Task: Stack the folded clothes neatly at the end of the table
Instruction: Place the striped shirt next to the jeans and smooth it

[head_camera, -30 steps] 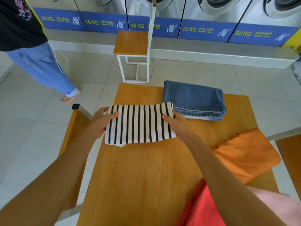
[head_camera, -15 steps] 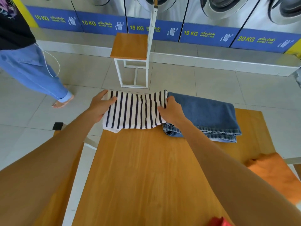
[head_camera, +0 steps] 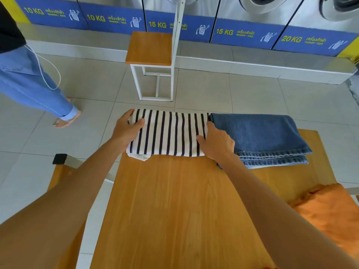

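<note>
A folded black-and-white striped garment (head_camera: 169,133) lies at the far end of the wooden table (head_camera: 174,210), its right edge touching the folded blue jeans (head_camera: 262,136). My left hand (head_camera: 126,131) grips the garment's left edge, thumb on top. On its right edge rests my right hand (head_camera: 215,144), fingers pressed flat and partly over the jeans. A white corner of the garment hangs out at its near left.
An orange cloth (head_camera: 328,214) lies at the table's right edge. A wooden chair (head_camera: 149,49) with a white frame stands on the tiled floor beyond the table. A person in blue trousers (head_camera: 29,84) walks at the left. Washing machines (head_camera: 252,16) line the back.
Both hands carried the striped garment from the table's middle to the far end beside the jeans. My view moved forward and the person at the left walked further left.
</note>
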`<state>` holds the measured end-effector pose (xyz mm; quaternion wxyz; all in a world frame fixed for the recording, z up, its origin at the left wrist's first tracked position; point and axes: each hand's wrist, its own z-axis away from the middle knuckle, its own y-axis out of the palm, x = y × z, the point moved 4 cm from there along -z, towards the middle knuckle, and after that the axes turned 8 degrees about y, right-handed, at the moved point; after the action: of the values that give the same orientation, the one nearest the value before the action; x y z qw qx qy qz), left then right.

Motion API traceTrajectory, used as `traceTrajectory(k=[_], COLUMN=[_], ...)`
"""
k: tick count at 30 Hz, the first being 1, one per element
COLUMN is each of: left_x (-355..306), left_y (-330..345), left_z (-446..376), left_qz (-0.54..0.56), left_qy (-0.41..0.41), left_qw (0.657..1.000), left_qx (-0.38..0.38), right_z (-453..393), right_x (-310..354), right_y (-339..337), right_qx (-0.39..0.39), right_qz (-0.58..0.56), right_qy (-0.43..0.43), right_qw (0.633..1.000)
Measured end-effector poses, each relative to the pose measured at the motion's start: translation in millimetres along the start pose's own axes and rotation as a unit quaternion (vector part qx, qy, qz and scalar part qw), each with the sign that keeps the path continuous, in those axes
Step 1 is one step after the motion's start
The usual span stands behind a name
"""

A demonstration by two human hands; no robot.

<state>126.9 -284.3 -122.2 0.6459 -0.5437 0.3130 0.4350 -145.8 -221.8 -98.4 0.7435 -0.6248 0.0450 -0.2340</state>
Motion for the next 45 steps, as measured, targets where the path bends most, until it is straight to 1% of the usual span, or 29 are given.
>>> traceTrajectory(k=[4, 6, 7, 8, 9, 10, 11, 12, 13, 14, 16, 18, 20, 24, 27, 30, 32, 35, 38, 39, 42, 45], left_x=[-1.8, 0.5, 1.5, 2.3, 1.0, -1.1, -5.3, -7.1, -6.1, -0.9, 10.3, 13.7, 11.5, 9.9, 8.8, 3.6, -5.3, -21.8, -31.8, -33.8, -36.0, -37.4], left_y=[3.4, 2.8, 2.3, 1.7, 1.9, 4.3, 9.1, 15.8, 23.8, 31.3, 40.2, 43.6, 44.8, 43.4, 42.2, 40.2, 37.9, 34.6, 36.1, 37.3, 42.7, 48.3], left_z=[2.7, 4.8, 5.7, 6.6, 8.8, 12.9, 19.6, 24.9, 28.7, 31.1, 32.0, 31.5, 31.4, 28.7, 27.5, 26.8, 31.7, 52.4, 84.0, 96.3, 134.4, 176.3], left_qz=[-0.105, -0.15, -0.17, -0.2, -0.243, -0.289, -0.326, -0.354, -0.374, -0.387, -0.402, -0.409, -0.414, -0.422, -0.423, -0.421, -0.415, -0.377, -0.328, -0.312, -0.272, -0.215], left_qy=[0.038, 0.066, 0.074, 0.084, 0.101, 0.129, 0.167, 0.204, 0.225, 0.226, 0.195, 0.179, 0.182, 0.173, 0.163, 0.151, 0.145, 0.141, 0.152, 0.156, 0.149, 0.161], left_qw=[0.993, 0.985, 0.98, 0.973, 0.959, 0.941, 0.922, 0.905, 0.895, 0.891, 0.894, 0.894, 0.891, 0.89, 0.891, 0.894, 0.898, 0.915, 0.932, 0.937, 0.949, 0.961], left_qx=[-0.042, -0.061, -0.069, -0.084, -0.103, -0.119, -0.124, -0.115, -0.093, -0.066, -0.037, -0.035, -0.033, -0.025, -0.004, 0.028, 0.035, 0.031, 0.036, 0.039, 0.058, 0.073], right_z=[-2.9, -0.7, 2.0, 5.1, 9.0, 12.7, 15.1, 15.0, 13.4, 11.9, 8.9, 4.7, 1.2, 2.4, 4.1, 2.0, 2.4, 16.6, 51.5, 65.2, 102.9, 134.7], right_x=[1.5, 0.4, 0.3, -1.0, -4.3, -9.9, -17.5, -25.0, -31.0, -35.7, -35.5, -27.9, -21.5, -18.9, -20.3, -20.2, -21.5, -22.8, -17.3, -14.5, -8.2, -9.7], right_y=[13.1, 12.7, 9.9, 5.3, -0.3, -4.1, -4.5, -0.9, 6.7, 16.7, 27.5, 28.6, 27.5, 26.7, 26.5, 25.3, 20.8, 8.6, -4.2, -5.7, -1.5, 8.4], right_qx=[-0.007, -0.001, -0.017, -0.06, -0.125, -0.192, -0.233, -0.233, -0.203, -0.168, -0.137, -0.122, -0.111, -0.108, -0.105, -0.085, -0.069, -0.055, -0.091, -0.092, -0.063, -0.032], right_qz=[0.062, 0.05, 0.023, -0.014, -0.048, -0.065, -0.067, -0.058, -0.041, -0.019, 0.006, 0.005, 0.005, 0.006, 0.014, 0.006, -0.001, -0.028, -0.055, -0.063, -0.084, -0.121], right_qy=[0.002, -0.01, -0.023, -0.04, -0.053, -0.055, -0.042, -0.018, 0.008, 0.027, 0.038, 0.049, 0.064, 0.074, 0.069, 0.07, 0.064, 0.052, 0.018, 0.003, -0.033, -0.045], right_qw=[0.998, 0.999, 0.999, 0.997, 0.99, 0.978, 0.969, 0.97, 0.978, 0.985, 0.99, 0.991, 0.992, 0.991, 0.992, 0.994, 0.996, 0.997, 0.994, 0.994, 0.994, 0.991])
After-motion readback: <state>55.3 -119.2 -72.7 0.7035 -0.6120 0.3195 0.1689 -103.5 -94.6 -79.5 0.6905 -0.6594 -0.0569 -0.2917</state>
